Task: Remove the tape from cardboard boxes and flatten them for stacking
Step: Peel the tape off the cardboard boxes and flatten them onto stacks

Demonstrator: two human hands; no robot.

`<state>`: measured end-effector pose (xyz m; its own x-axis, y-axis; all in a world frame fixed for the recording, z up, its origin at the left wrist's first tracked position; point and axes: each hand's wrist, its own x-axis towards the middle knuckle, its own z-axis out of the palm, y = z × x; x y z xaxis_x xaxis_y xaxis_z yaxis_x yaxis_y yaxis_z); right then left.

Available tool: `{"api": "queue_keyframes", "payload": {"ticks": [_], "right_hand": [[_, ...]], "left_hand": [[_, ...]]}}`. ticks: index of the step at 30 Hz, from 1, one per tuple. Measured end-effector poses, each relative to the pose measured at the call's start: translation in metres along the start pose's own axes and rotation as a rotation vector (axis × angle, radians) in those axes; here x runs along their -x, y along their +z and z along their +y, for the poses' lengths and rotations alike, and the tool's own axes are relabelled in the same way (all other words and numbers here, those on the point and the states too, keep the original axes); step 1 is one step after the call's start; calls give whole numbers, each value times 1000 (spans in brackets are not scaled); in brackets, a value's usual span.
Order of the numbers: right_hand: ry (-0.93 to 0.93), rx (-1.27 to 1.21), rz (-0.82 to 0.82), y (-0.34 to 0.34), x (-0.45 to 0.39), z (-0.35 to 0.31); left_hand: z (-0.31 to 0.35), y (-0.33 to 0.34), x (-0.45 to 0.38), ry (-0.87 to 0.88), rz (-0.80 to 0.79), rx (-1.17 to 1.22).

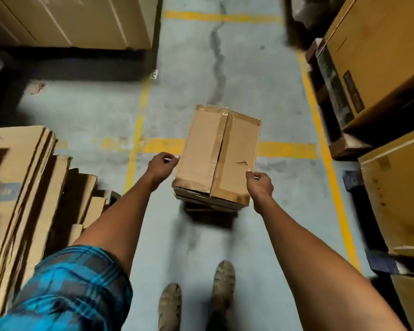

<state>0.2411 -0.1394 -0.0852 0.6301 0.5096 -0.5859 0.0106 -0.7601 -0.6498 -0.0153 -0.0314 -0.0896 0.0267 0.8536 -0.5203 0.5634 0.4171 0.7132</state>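
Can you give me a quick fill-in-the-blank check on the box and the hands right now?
1. The taped cardboard box is held between the left hand and the ____ hand.
2. The stack of flattened cardboard lies on the person's ____ side.
3. The lines painted on the floor are ____.
4. The tape runs along the box's ____ seam.

Missing words: right; left; yellow; centre

Brown cardboard box [219, 156] with glossy tan tape [216, 139] — grey concrete floor [261, 80] with yellow lines [320, 137]; blue-and-black plaid sleeve [69, 290]; tan shoes [222, 280].
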Motion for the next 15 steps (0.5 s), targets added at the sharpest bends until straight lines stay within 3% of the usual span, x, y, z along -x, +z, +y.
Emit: {"api": "queue_keyframes", "payload": {"ticks": [5,9,12,15], "right_hand": [[19,112,-27,44,-103,35],[-26,174,-20,73,-149,54],[-30,33,-58,76,-168,67],[152,-365,-193,68,-184,78]], "left_hand": [[-25,64,-90,-41,25,25],[-44,115,-129,21,37,-323],[-55,129,-138,11,205,-296],[-59,124,-140,-9,310,-219]]}}
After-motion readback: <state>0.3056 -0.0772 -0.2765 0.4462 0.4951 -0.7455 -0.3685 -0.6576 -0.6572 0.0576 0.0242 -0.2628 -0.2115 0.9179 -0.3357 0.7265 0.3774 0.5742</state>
